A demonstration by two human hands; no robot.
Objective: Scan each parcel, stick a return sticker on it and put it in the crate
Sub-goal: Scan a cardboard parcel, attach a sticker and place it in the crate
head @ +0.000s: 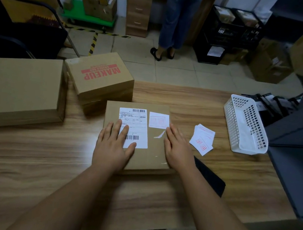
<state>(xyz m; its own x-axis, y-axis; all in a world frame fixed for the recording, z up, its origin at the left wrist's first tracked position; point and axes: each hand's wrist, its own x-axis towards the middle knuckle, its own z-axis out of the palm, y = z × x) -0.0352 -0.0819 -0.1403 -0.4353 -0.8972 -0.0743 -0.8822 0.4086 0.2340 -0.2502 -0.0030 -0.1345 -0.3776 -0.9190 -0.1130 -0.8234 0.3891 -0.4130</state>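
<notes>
Nearest the near edge of the wooden worktop [29, 167] the boards lie bare on both sides of the two forearms. The parcel [150, 152], a flat brown box, sits at the middle of the worktop, its long axis running from near edge to far edge and its top face up. The left hand [113, 144] lies flat on it with fingers straight and spread, covering the near left part of the shipping label [137, 120]. The right hand [178, 149] lies flat with straight fingers along the parcel's right side, fingertips touching the near right corner of the return sticker [159, 120], which sits just beside the label toward the far right corner of the box. A dark flat object [211, 177] lies by the right forearm, partly under it. Right of the parcel, apart from it, lies a loose pile of stickers [202, 139], and nearer the right edge stands a white basket [245, 123]. At the far left edge two more boxes stand close together: a large plain box [20, 89] and a box printed MAKEUP [98, 77], the latter just beside the parcel's far left corner. Beyond the far edge a person [177, 18] stands on the tiled floor, with black crates [232, 31] to the right.
</notes>
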